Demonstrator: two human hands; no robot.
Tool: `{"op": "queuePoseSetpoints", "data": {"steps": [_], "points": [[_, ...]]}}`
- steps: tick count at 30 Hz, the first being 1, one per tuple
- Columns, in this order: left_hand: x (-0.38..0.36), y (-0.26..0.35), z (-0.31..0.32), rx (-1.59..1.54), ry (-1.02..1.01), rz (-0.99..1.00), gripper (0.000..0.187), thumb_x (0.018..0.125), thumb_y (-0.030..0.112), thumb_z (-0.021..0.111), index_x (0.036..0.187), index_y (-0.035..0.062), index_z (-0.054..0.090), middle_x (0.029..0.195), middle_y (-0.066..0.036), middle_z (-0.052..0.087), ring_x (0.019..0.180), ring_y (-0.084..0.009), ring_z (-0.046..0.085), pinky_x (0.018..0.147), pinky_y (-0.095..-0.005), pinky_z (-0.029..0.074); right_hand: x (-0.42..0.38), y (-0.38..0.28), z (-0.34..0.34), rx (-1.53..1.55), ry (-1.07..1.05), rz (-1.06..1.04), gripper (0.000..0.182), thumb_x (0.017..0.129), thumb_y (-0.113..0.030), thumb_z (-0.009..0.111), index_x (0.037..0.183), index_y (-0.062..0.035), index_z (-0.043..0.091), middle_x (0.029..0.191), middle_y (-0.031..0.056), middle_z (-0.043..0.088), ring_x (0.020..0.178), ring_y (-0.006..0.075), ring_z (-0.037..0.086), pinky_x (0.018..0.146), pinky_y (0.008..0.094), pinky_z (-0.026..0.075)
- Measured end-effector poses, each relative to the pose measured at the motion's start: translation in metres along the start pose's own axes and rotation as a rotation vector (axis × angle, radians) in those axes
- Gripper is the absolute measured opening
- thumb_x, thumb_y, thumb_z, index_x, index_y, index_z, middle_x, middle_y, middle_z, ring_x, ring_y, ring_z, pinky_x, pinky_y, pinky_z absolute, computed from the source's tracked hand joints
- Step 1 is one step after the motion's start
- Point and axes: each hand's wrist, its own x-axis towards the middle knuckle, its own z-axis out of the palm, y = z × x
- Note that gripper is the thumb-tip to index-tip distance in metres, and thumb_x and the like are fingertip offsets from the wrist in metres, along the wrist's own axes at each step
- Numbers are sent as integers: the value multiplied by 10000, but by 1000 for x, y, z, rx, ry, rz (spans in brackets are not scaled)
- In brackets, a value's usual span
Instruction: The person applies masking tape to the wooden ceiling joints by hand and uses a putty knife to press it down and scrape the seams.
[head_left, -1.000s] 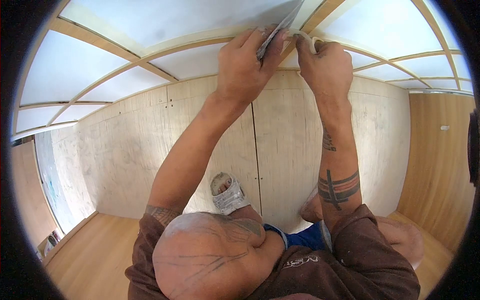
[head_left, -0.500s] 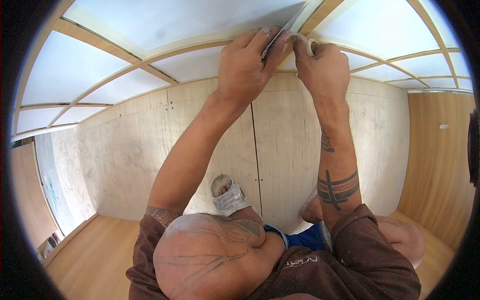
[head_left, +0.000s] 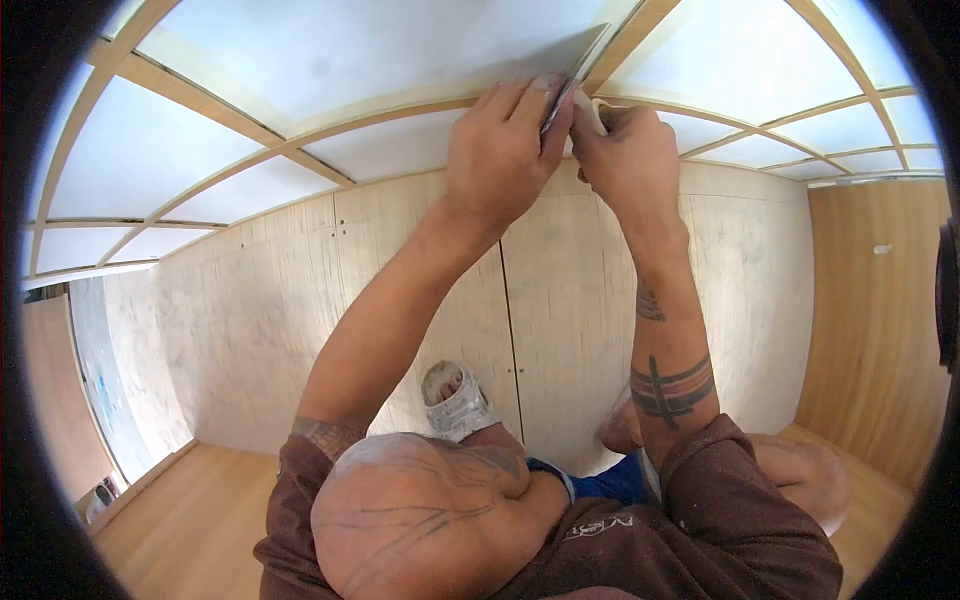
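My left hand (head_left: 500,150) is closed on a thin, flat sheet that looks like a scraper blade (head_left: 561,103), seen nearly edge-on and slanting up against a white panel (head_left: 400,50). Close beside it, my right hand (head_left: 635,155) pinches a curled, pale strip like masking tape (head_left: 599,117). Its far end is hidden between the fingers. Both hands work at a junction of the wooden frame bars (head_left: 612,62), the fingertips almost touching.
Light wooden bars divide the white panels on both sides. Below lies a plywood floor (head_left: 400,270) with a dark seam (head_left: 508,310). Wooden boards stand at the right (head_left: 865,310) and lower left (head_left: 190,500). My sandalled foot (head_left: 458,400) rests on the plywood.
Both hands and the blade have come slightly down and nearer. My right hand has shifted a little left, closer to my left hand. The view of the frame has shifted slightly.
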Motion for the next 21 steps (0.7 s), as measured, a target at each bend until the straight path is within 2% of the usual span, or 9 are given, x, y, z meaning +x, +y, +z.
{"op": "queuePoseSetpoints", "data": {"steps": [7, 8, 10, 11, 13, 14, 16, 19, 21], "points": [[-2, 8, -4, 48, -57, -83, 123, 908, 84, 760, 994, 7, 717, 871, -163, 705, 728, -351, 686, 624, -411, 555, 1, -4, -6, 55, -101, 5, 461, 913, -398, 707, 788, 46, 690, 701, 250, 685, 679, 461, 684, 640, 513, 534], [-3, 8, -3, 53, -69, -78, 152, 911, 84, 742, 1030, -2, 702, 910, -152, 704, 770, -341, 676, 666, -419, 557, 0, -5, -6, 60, -93, -6, 461, 913, -398, 707, 788, 46, 690, 701, 250, 685, 679, 461, 684, 640, 513, 534], [-3, 6, -1, 55, -66, -54, 182, 914, 83, 724, 1066, -10, 687, 950, -140, 703, 812, -332, 665, 709, -426, 558, 2, -7, -6, 187, -87, 40, 466, 928, -393, 706, 776, 48, 691, 655, 222, 675, 615, 400, 692, 595, 481, 534], [-4, 6, 1, 62, -63, -53, 178, 920, 92, 723, 1062, -9, 685, 938, -140, 700, 806, -332, 664, 708, -429, 556, 4, -6, -6, 183, -66, 34, 466, 928, -393, 706, 776, 48, 691, 655, 222, 675, 615, 400, 692, 595, 481, 534], [0, 10, 3, 52, -48, -43, 175, 926, 100, 722, 1059, -7, 684, 926, -140, 696, 799, -332, 663, 707, -433, 555, 7, -11, -11, 453, -224, 162, 445, 938, -382, 724, 760, 26, 704, 594, 127, 651, 509, 241, 640, 506, 381, 502], [0, 10, 2, 61, -73, -70, 173, 932, 105, 719, 1060, -6, 683, 924, -141, 695, 799, -333, 664, 705, -433, 553, 6, -10, -25, 449, -209, 158, 445, 938, -382, 724, 760, 26, 704, 594, 127, 651, 509, 241, 640, 506, 381, 502], [3, 11, -1, 78, -99, -103, 171, 938, 110, 717, 1060, -5, 681, 921, -142, 695, 799, -334, 665, 703, -433, 552, -8, -30, -75, 717, -211, 96, 425, 944, -369, 739, 723, -9, 697, 570, 34, 605, 465, 104, 533, 452, 274, 434], [7, 18, -10, 63, -163, -100, 166, 946, 110, 713, 1066, 0, 682, 936, -150, 699, 814, -339, 669, 706, -435, 552, -14, -23, -107, 741, -218, 59, 375, 969, -287, 712, 678, -55, 664, 579, 5, 560, 456, 65, 467, 439, 239, 367], [9, 20, -7, 8, -128, -155, 123, 963, 110, 702, 1021, 1, 700, 860, -181, 681, 729, -374, 666, 648, -439, 537, -20, -19, -105, 647, -183, 90, 397, 963, -293, 723, 651, -58, 649, 560, 0, 553, 449, 64, 466, 440, 238, 368]]}}
